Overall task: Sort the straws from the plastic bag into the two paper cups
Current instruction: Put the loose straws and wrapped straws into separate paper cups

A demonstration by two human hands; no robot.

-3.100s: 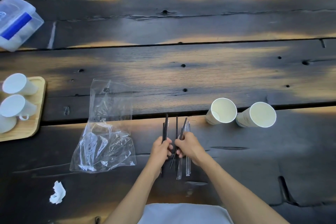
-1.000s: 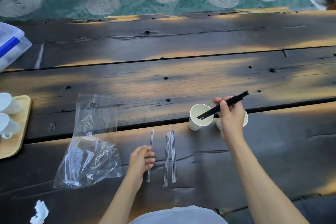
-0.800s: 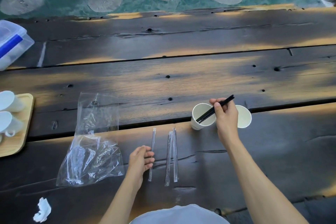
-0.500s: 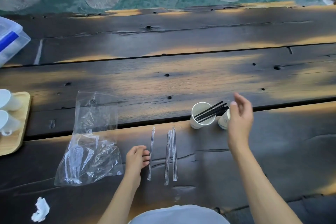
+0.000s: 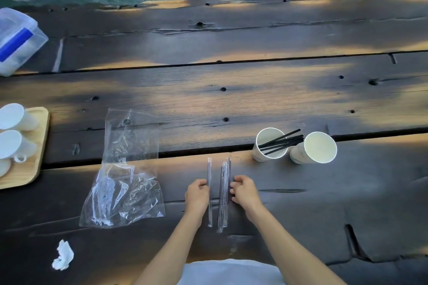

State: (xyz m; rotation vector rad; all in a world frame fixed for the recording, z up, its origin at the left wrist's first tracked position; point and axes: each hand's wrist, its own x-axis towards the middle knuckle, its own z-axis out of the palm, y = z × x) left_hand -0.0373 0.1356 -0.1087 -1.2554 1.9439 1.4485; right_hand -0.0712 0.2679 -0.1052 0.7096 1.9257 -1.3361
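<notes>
Two white paper cups stand right of centre. The left cup (image 5: 268, 136) holds several black straws (image 5: 283, 140) that lean out to the right; the right cup (image 5: 320, 147) looks empty. Several clear-wrapped straws lie flat on the dark wooden table: a single one (image 5: 209, 169) and a small bundle (image 5: 224, 213) beside it. My left hand (image 5: 196, 195) rests with curled fingertips against the single straw. My right hand (image 5: 244, 190) touches the right side of the bundle. The clear plastic bag (image 5: 129, 169) lies crumpled to the left.
A wooden tray (image 5: 34, 169) with white ceramic cups (image 5: 14, 117) sits at the left edge. A clear lidded box (image 5: 18, 39) with a blue stripe is at the far left. A crumpled white paper scrap (image 5: 62, 255) lies near the front left.
My right hand dropped the black straws into the left cup, let go and came back down to the wrapped straws. My left hand stayed by the single straw.
</notes>
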